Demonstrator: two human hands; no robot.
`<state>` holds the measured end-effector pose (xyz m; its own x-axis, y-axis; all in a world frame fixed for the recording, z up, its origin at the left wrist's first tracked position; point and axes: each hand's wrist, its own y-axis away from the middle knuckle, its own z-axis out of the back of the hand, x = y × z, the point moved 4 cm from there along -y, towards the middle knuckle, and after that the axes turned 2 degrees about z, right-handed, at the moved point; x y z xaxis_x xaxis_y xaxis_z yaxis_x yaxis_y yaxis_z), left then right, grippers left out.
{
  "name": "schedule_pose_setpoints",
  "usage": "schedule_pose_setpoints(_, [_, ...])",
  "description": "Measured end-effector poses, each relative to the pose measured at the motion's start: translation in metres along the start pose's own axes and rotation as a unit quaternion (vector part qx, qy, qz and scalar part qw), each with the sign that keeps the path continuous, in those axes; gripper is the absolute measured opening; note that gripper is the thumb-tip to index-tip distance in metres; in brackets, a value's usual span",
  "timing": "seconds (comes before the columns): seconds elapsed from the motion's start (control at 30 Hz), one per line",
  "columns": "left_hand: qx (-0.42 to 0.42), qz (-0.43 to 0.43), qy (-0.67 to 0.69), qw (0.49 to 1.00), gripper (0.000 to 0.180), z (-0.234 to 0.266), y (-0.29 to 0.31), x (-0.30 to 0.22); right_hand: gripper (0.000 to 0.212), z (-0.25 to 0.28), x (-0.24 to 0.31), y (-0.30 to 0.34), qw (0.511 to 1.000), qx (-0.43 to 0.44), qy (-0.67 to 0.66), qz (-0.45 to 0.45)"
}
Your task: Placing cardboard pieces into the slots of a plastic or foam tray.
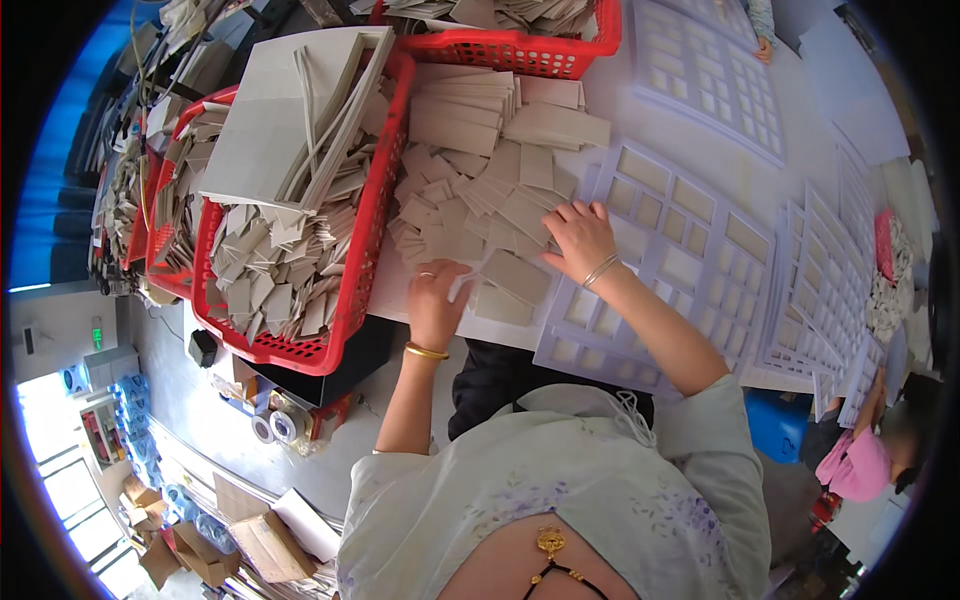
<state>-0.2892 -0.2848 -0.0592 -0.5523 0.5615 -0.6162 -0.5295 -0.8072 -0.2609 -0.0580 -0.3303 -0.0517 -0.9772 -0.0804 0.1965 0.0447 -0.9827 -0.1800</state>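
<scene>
Loose grey cardboard pieces [465,215] lie in an overlapping heap on the white table in front of me. At the heap's near left edge is my left hand [435,303], its thumb apart from the bent fingers and nothing visible in it. My right hand [583,238] rests at the heap's right side, fingers bent and slightly apart, touching or just above the pieces; its palm side is hidden. Beneath my right forearm lies a white lattice frame [668,262] with rectangular openings, many showing grey inside. Two larger cardboard rectangles [512,277] lie between my hands.
A red perforated basket [375,215] full of cardboard pieces stands at the left, with large grey sheets [285,110] on top. Another red basket [510,42] is at the back. More white frames [815,285] are stacked at the right. Another person's hand [765,50] shows at the far right.
</scene>
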Motion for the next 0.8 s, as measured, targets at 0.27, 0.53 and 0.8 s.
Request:
schedule_pose_setpoints(0.27, [0.077, 0.058, -0.066, 0.993, 0.028, -0.038, -0.005, -0.007, 0.043, -0.004, 0.028, 0.010, 0.998, 0.067, -0.002, -0.009])
schedule_pose_setpoints(0.53, [0.061, 0.106, -0.019, 0.992, 0.035, -0.052, -0.010, -0.006, 0.052, -0.023, 0.042, 0.037, 0.995, 0.098, 0.026, -0.024])
schedule_pose_setpoints(0.8, [0.027, 0.124, 0.094, 0.987, 0.014, -0.036, -0.021, 0.004, 0.030, -0.020, 0.037, 0.042, 0.999, -0.001, -0.044, -0.029])
